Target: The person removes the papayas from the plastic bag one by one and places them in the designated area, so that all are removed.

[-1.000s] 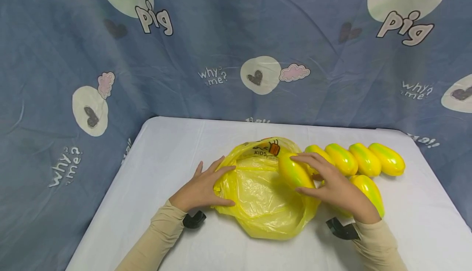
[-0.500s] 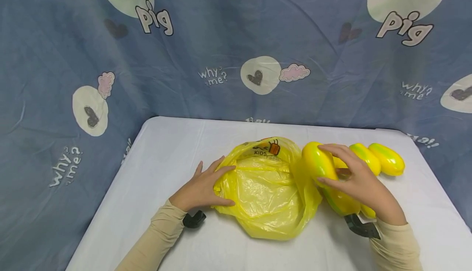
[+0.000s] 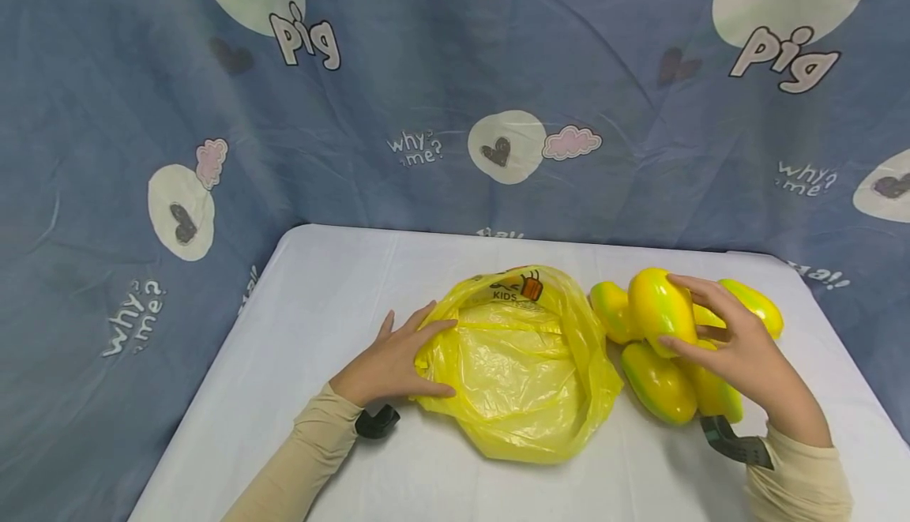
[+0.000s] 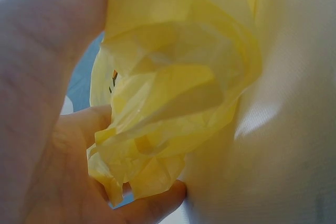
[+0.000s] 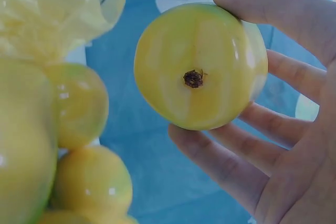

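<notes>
A thin yellow plastic bag (image 3: pixel 522 380) stands on the table with its mouth spread wide, and the mangoes lie to its right. My left hand (image 3: pixel 391 360) holds the left rim, thumb and index finger reaching over the edge; crumpled film of the bag (image 4: pixel 173 93) bunches against the fingers in the left wrist view. To the right of the bag, my right hand (image 3: pixel 746 352) grips a glossy yellow-green mango (image 3: pixel 661 309) from its right side. The right wrist view shows this mango (image 5: pixel 199 61) end-on, its dark stem scar facing the camera, fingers and thumb around it.
Several more mangoes lie close together: one mango (image 3: pixel 610 310) beside the bag's right edge, one mango (image 3: pixel 657 384) nearer the front, another mango (image 3: pixel 757 305) at the back right, partly behind the hand. The white table (image 3: pixel 341 285) meets a blue printed curtain (image 3: pixel 398 56) behind.
My right hand has moved right with the mango, from over the bag's right rim to above the other mangoes. The left hand has stayed on the bag's left rim.
</notes>
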`<state>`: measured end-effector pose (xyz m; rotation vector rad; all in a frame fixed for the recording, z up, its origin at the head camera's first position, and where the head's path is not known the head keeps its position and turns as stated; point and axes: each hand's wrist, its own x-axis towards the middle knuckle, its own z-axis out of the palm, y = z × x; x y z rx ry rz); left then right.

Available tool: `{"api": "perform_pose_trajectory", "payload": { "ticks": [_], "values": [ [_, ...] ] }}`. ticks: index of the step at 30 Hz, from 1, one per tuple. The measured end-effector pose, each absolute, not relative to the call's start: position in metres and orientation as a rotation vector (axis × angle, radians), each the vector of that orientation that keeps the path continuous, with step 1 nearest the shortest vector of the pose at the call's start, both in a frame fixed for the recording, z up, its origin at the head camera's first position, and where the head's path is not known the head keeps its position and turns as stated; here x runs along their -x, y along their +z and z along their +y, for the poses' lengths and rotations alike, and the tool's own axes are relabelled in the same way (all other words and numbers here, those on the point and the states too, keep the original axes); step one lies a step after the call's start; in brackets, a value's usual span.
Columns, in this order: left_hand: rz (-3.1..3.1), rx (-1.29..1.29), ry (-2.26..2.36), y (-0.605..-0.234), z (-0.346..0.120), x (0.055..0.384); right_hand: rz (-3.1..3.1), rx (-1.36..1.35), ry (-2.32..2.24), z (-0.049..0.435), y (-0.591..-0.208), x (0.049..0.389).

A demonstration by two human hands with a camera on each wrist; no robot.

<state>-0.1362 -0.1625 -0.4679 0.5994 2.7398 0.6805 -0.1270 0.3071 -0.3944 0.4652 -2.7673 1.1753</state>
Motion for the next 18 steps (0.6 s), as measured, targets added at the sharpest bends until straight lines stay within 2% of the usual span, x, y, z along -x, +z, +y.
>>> {"api": "perform_pose_trajectory", "payload": {
  "ticks": [18],
  "values": [
    [2.742,-0.586,0.706,-0.468,-0.162,0.135,-2.755,-0.253,1.115,0.363,-0.407,0.117]
  ]
}}
